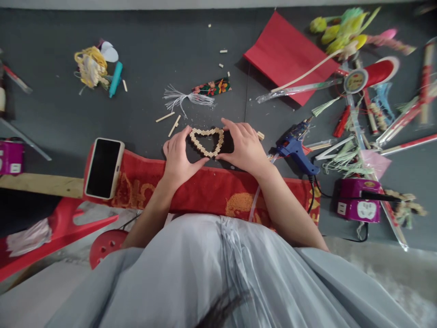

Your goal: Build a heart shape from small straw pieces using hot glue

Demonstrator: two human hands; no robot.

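Note:
A heart-shaped outline of small pale wooden pieces (pixel 215 154) stands or lies at the table's front, between my hands. My left hand (pixel 179 157) is at its left side, fingertips at the upper left edge and thumb near the bottom point. On the right, my right hand (pixel 244 148) curves around it, with index finger and thumb at its edge. Both hands have the fingers bent around the heart and appear to grip it by its sides. Pale sticks (pixel 174 125) lie just beyond my left hand.
A blue glue gun (pixel 295 148) lies right of my right hand, with a purple power socket (pixel 355 205) nearby. A phone (pixel 104 168) rests on the red cloth (pixel 201 191). Red paper (pixel 287 54), a ribbon spool (pixel 357 81) and a floral strip with white strands (pixel 213 86) lie farther back.

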